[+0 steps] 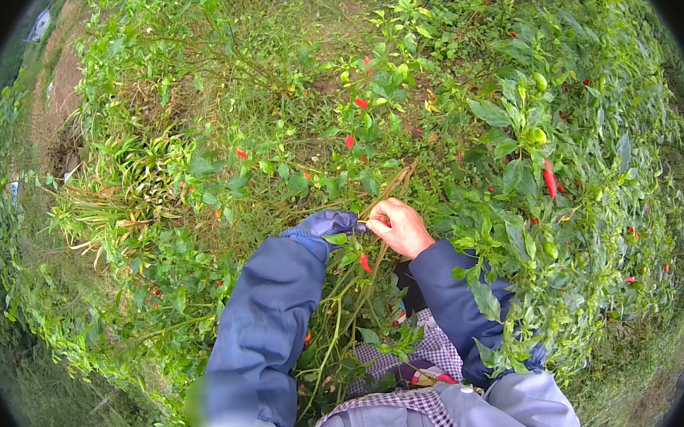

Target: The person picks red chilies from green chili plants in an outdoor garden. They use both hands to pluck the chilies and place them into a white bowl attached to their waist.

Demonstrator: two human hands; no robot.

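My left hand [327, 222], in a dark purple-blue work glove, is closed at a thin pepper stem in front of me. Its fingertips meet those of my bare right hand [403, 227]. Pinched in the right fingers is a red chili pepper [384, 219], mostly hidden, with its green stalk reaching towards the glove. A green leaf [335, 238] sticks out under the left hand. Just below both hands hangs another red chili pepper [364, 263] on the plant. Bent woody pepper stems [377, 271] run beneath the wrists.
Dense pepper plants [586, 149] with red and green fruit crowd the right side. A long red chili [549, 180] hangs there. Yellowing strap-leaved plants [132, 183] grow at left. Weedy ground [313, 27] lies ahead. A checked cloth [432, 340] hangs at my lap.
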